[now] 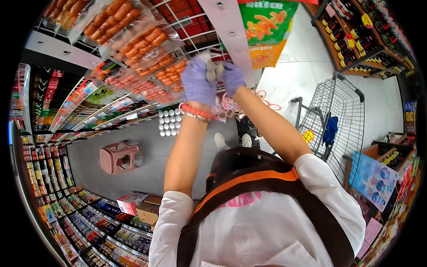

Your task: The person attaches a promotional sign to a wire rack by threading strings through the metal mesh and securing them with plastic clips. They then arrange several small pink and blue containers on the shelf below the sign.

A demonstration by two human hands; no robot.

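Both my hands wear purple gloves with pale grey fingertips and are raised close together at a white wire grid rack [196, 25]. My left hand [199, 78], with a coral bead bracelet [201, 111] at its wrist, is beside hanging clear packs of sausages [170, 75]. My right hand [232, 76] is nearly touching it, fingers bent, in front of a white perforated upright [235, 40]. Blur hides whether anything small is between the fingers. Pink ring-shaped items [230, 103] hang just below the hands. A green snack bag [267, 23] hangs to the right of the upright.
A wire shopping cart [343, 110] stands at the right, near shelves of bottles [353, 40]. On the grey floor are a pink plastic stool [116, 158] and a pack of cans [169, 122]. Stocked shelves [100, 223] line the left, with cardboard boxes [146, 213] beside them.
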